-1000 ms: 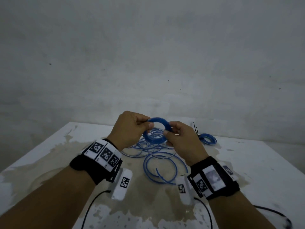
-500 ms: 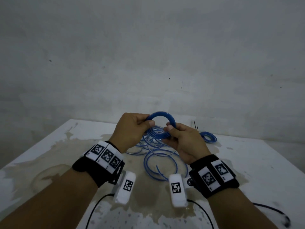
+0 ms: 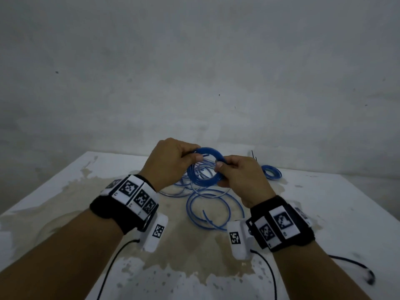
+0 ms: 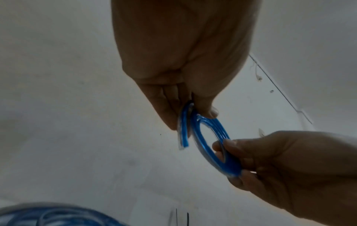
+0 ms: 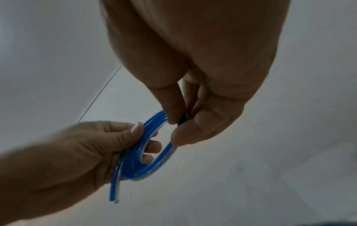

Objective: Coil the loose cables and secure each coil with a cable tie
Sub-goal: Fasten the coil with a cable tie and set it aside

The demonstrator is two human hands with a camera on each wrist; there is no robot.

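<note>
A small coil of blue cable [image 3: 205,167] hangs above the table between both hands. My left hand [image 3: 190,155] pinches the coil's upper left side between thumb and fingers. My right hand [image 3: 223,167] pinches its right side. In the left wrist view the coil [image 4: 208,140] has a short free end [image 4: 183,137] sticking out below the left fingers. The right wrist view shows the same coil [image 5: 146,160] and its loose end [image 5: 114,195]. More loose blue cable [image 3: 214,211] lies in wide loops on the table under the hands.
A finished blue coil [image 3: 271,172] lies at the back right of the white stained table [image 3: 324,202]. Thin black cable ties [image 3: 253,155] lie just behind it. The grey wall [image 3: 194,72] rises close behind the table. Black wrist-camera leads trail near the front edge.
My right wrist has rolled, and its grip has shifted along the coil's right side. The coil stays between both hands, a little higher than before.
</note>
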